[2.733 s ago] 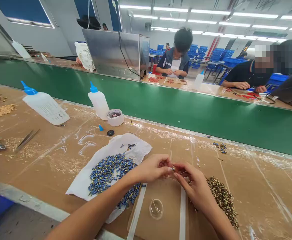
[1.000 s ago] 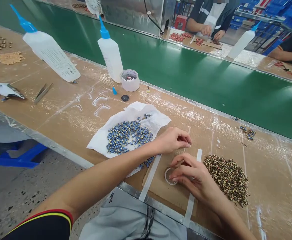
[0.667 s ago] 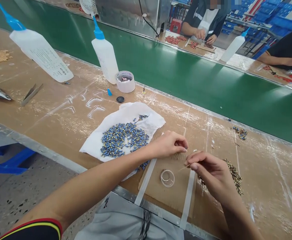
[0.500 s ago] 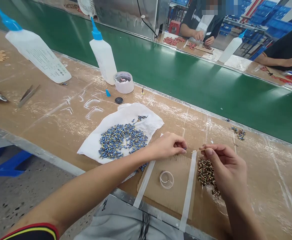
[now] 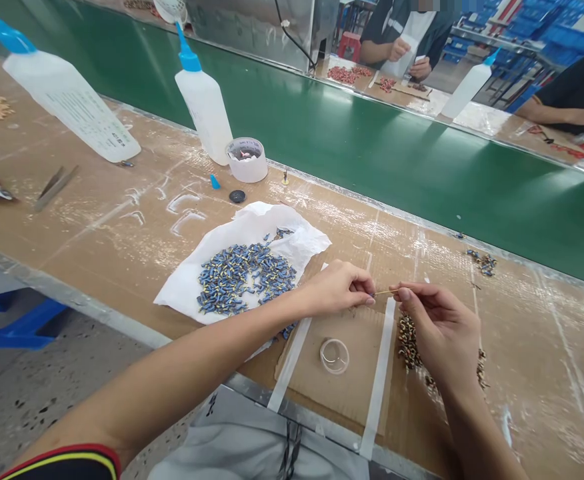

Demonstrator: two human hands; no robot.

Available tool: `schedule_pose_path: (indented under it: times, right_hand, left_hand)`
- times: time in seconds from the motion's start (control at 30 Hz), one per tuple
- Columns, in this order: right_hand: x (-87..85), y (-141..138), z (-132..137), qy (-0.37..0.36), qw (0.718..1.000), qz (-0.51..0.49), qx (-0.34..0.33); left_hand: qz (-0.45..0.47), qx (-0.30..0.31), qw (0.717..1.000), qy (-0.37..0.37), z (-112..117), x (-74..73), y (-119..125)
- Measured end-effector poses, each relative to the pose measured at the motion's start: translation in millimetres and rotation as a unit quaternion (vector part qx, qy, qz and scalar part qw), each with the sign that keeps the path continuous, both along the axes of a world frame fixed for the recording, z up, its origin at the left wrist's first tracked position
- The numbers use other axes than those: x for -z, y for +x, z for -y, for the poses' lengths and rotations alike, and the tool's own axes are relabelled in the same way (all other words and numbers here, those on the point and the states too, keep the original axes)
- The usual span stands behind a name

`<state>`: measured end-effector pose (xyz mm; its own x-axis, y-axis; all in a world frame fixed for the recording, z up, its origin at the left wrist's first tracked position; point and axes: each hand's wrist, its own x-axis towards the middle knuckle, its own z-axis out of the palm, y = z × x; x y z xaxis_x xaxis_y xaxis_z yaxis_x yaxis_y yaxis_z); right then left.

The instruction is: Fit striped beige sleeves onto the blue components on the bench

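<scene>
Evidently both hands meet over the surface (image 5: 337,207), just beyond a small clear cup (image 5: 333,367). The left hand (image 5: 337,290) has its fingers curled in, thumb and fingertips pinched on a small piece (image 5: 372,295) (barely a dark bluish speck, mostly hidden, too small to tell more). The right hand (image 5: 445,333) is closed at the thumb and forefinger around a thin stick (image 5: 385,291), its other fingers loosely bent. The stick runs across the gap, its far end at the left hand's fingertips (whether it touches the piece, I cannot tell).

Below the hands, the cup rests upright on a piece of cardboard (image 5: 355,393), between two pale tape strips (image 5: 379,380). A heap of blue and yellow pieces (image 5: 232,280) lies on a crumpled white sheet (image 5: 302,230) beside the left forearm, some spilling past its edge near the cardboard. A heap of brown and cream pieces (image 5: 409,343) lies partly hidden behind the right hand.

Farther back stand a white bottle (image 5: 205,110) with a blue nozzle and, just beside it, a tape roll (image 5: 249,167) with scraps inside; a small blue cap (image 5: 215,181) and a black lid (image 5: 237,196) lie in front. Tweezers (image 5: 56,190) lie well apart on the left. Across the green belt (image 5: 372,173), a co-worker (image 5: 405,50) holds something small and white.
</scene>
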<state>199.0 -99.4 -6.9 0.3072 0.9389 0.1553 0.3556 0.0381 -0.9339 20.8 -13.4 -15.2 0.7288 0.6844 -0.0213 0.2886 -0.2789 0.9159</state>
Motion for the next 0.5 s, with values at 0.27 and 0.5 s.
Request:
schedule_pose_path:
  times: [0.27,0.5]
  right_hand:
    - [3.6,0.5,-0.2,-0.01,0.999,0.029,-0.018]
    - [2.1,0.6,2.2,0.006,0.997,0.068,-0.025]
  left_hand:
    - [0.001,0.003,1.0,-0.001,1.0,-1.5,-0.1]
    - [0.005,0.01,1.0,-0.004,0.8,-1.8,-1.1]
